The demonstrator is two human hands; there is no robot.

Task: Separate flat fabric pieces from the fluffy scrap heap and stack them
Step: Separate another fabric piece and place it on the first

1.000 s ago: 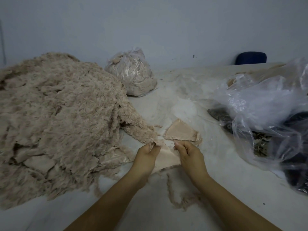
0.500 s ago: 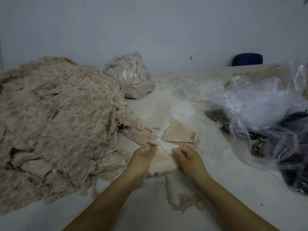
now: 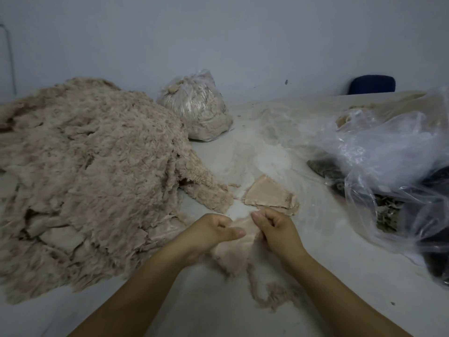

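Both hands hold one pale peach fabric piece (image 3: 237, 249) between them: the left hand (image 3: 209, 233) grips its left edge with curled fingers, the right hand (image 3: 274, 227) pinches its upper right edge. A second ago it lay flatter on the dusty white table (image 3: 328, 276); now it is bunched and lifted. Just beyond lies the stack of flat pieces (image 3: 267, 194), the fluffy scrap heap (image 3: 92, 176) to the left, before a pale grey wall (image 3: 218, 32).

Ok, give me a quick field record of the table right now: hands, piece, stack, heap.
left hand: grips the fabric piece
right hand: grips the same piece
fabric piece: held between both hands, near the table
stack: flat pieces just beyond the hands
scrap heap: fluffy, on the left
plastic bags: on the right
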